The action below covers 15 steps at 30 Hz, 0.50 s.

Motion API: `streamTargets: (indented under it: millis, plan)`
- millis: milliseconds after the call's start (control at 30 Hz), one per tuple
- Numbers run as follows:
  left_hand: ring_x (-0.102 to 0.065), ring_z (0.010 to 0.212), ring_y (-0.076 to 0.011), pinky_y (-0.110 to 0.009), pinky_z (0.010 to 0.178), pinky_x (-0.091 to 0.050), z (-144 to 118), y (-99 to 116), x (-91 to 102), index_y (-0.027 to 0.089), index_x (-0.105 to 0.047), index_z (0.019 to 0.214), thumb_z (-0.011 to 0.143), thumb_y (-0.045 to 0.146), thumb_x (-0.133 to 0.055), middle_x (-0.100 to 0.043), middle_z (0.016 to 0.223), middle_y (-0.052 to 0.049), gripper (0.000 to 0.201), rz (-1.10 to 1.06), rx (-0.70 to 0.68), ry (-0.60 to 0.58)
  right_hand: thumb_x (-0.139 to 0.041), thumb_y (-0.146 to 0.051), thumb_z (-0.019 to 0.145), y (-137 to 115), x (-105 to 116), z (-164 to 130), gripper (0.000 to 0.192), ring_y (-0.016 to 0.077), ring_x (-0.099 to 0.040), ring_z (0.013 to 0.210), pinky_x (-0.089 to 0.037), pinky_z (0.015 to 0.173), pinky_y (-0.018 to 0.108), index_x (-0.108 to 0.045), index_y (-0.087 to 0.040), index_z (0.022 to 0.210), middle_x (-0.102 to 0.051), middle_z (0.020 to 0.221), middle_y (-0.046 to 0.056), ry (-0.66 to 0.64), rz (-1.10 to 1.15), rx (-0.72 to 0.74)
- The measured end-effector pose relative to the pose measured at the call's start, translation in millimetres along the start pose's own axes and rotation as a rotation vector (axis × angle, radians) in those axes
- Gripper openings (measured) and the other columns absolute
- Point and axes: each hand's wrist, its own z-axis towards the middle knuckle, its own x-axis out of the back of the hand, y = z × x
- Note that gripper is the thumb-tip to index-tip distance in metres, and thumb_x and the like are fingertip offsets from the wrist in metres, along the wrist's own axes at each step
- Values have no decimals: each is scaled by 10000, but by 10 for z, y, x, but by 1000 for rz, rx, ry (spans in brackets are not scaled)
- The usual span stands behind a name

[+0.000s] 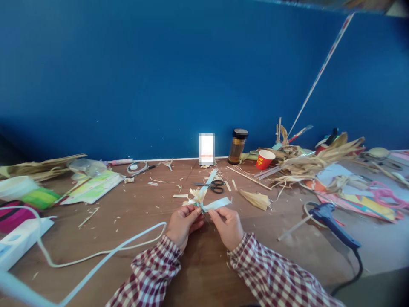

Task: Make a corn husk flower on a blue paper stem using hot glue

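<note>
My left hand [186, 222] is closed in a pinch on the base of a cream flower [197, 196] that looks made of corn husk. Pale blue-green strips [219, 204] stick out from that base, one upward and one to the right. Thumb and fingers of my right hand [228, 227] are closed on the lower edge of the right strip, close to the flower's base. A thin dark stem seems to run down between the hands. Just beyond the flower lie black-handled scissors [217, 186], partly behind the upright strip.
A blue glue gun [334, 224] lies at right, its cord trailing forward. Dried husks [297, 166], a red paper cup [265, 159] and a dark bottle [238, 147] stand behind. White cables [105, 252] and a power strip [24, 238] occupy the left. Husk scraps litter the table.
</note>
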Motion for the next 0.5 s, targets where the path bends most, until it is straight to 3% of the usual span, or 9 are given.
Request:
streamTargets:
  millis: [300,500]
  plan:
    - [-596,528,-91,-190,529,-539,34,-26,34,112,-590,652,603,138,-763,-611,573,-5,181,-27,-1,-23,-512,-387,810,36,-28,22,279,171,-584,618,-455,573,268,-657,-158,742,-661,691,55,-5,151,-58]
    - [-586,519,-89,-194,528,-530,21,-17,15,118,-589,646,602,163,-763,-600,565,6,186,3,-26,-2,-533,-338,801,4,3,11,257,152,-497,595,-403,561,271,-637,-171,635,-585,671,51,142,-142,64]
